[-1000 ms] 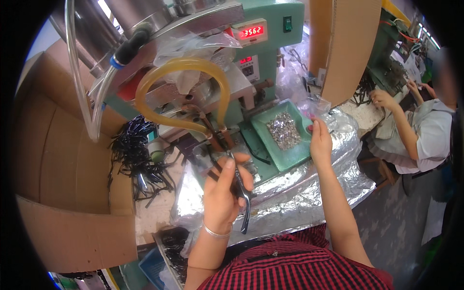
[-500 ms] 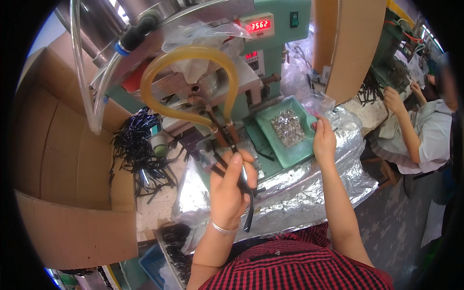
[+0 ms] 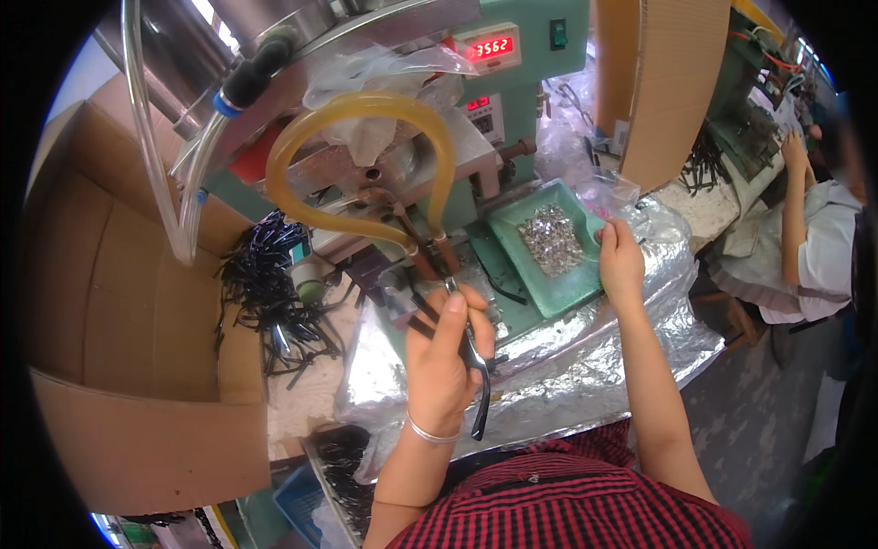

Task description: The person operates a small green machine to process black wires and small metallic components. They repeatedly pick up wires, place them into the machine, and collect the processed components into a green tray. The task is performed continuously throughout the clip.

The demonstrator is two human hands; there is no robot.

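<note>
Currently — L hand: your fingers closed round blk strips, off green tray's near-L corner; R hand: at tray's R edge, grip unclear — loose L pinch could drop strips.

And up goes the co-worker's hand, clear of the black strips, toward the frame's upper right!
</note>
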